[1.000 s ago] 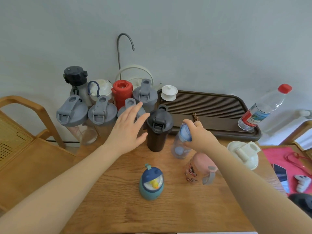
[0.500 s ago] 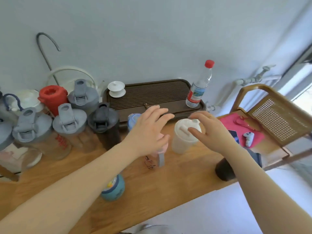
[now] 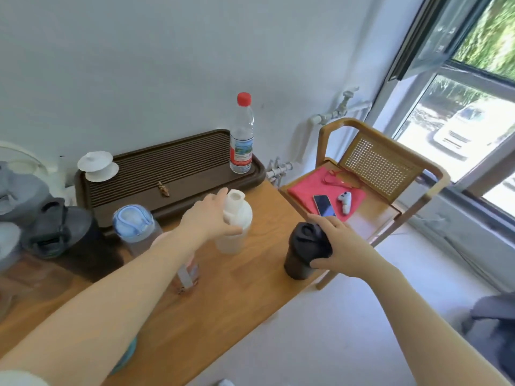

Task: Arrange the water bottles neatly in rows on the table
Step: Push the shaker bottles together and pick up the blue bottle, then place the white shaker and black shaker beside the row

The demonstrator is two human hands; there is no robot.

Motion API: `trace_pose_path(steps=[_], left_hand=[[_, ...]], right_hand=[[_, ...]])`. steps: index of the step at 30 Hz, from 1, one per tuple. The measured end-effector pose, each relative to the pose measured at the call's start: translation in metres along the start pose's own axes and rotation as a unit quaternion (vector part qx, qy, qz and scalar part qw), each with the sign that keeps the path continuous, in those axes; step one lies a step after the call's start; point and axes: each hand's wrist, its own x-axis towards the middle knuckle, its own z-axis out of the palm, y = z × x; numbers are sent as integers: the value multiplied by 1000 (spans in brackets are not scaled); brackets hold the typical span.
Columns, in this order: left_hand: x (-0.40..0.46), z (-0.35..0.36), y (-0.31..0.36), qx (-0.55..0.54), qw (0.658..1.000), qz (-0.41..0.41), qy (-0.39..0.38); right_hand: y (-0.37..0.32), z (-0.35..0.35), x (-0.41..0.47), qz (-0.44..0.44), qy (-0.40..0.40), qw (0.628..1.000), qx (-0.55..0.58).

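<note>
The left hand (image 3: 207, 217) is on the white bottle (image 3: 235, 232). Its fingers curl over the lid and its thumb sticks out to the right side, so it is grasping that bottle. The white bottle stands up straight on the wooden table (image 3: 223, 302), just in front of the dark tray (image 3: 172, 174).

The right hand (image 3: 338, 247) is on the dark brown bottle (image 3: 302, 253). Its fingers wrap round the black lid and the side, so it is grasping that bottle too. The dark brown bottle stands close to the right edge of the table, well apart from the white bottle.

A clear bottle with a blue lid (image 3: 133, 227) stands to the left of the white bottle, close to the tray. A pink bottle (image 3: 188, 270) is partly hidden behind the left arm. More bottles with grey lids (image 3: 16, 188) and 1 black bottle (image 3: 64, 235) are bunched at the far left, and they look blurry.

A plastic water bottle with a red cap (image 3: 242, 137) stands on the right end of the tray. A small white lid (image 3: 97, 165) sits on the left end of the tray.

Past the table is a wooden chair (image 3: 381, 165). On its seat lie a red cloth (image 3: 306, 192), a phone (image 3: 324, 205) and a small white controller (image 3: 345, 200).
</note>
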Motion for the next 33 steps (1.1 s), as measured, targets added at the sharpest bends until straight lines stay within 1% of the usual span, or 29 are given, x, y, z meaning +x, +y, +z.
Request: trace_pose_path(steps=[3, 5, 7, 9, 11, 12, 13, 15, 16, 17, 19, 20, 22, 24, 29, 31, 33], left_hand=[[-3, 5, 1, 24, 1000, 4, 5], [-7, 6, 5, 59, 998, 0, 12], [-9, 6, 8, 78, 997, -11, 18], [-11, 6, 8, 90, 995, -22, 22], [-12, 4, 3, 114, 993, -5, 23], [-12, 3, 1, 127, 992, 16, 20], [-12, 1, -1, 137, 990, 39, 12], [-9, -6, -3, 145, 986, 74, -16], [-8, -9, -3, 145, 985, 85, -31], [-7, -11, -3, 142, 984, 93, -42], [-5, -10, -1, 129, 984, 108, -53], [-4, -8, -1, 118, 985, 113, -58], [-2, -3, -2, 100, 987, 113, -63], [2, 1, -5, 85, 990, 99, -61], [7, 3, -7, 45, 994, 80, -64], [3, -4, -3, -22, 995, 83, -55], [-7, -20, 3, -98, 988, 115, -9]], right_hand=[[-17, 9, 8, -5, 76, 996, 40], [-34, 18, 15, 2, 91, 995, 43], [-51, 24, 21, 20, 89, 995, 41], [-61, 23, 24, 24, 95, 995, -8], [-62, 15, 26, -4, 109, 992, -63], [-62, 9, 26, -32, 97, 992, -78], [-60, 4, 28, -66, 65, 992, -83], [-56, -1, 37, -118, -22, 989, -82], [-53, 1, 42, -127, -57, 987, -76], [-49, 5, 47, -128, -80, 987, -54], [-40, 17, 52, -123, -85, 987, 51], [-36, 24, 51, -114, -70, 983, 122], [-28, 40, 47, -87, -26, 962, 256], [-23, 54, 42, -70, 4, 940, 333], [-23, 71, 36, -73, 58, 927, 363], [-27, 64, 34, -55, 90, 916, 387], [-31, 49, 34, -55, 124, 893, 428]])
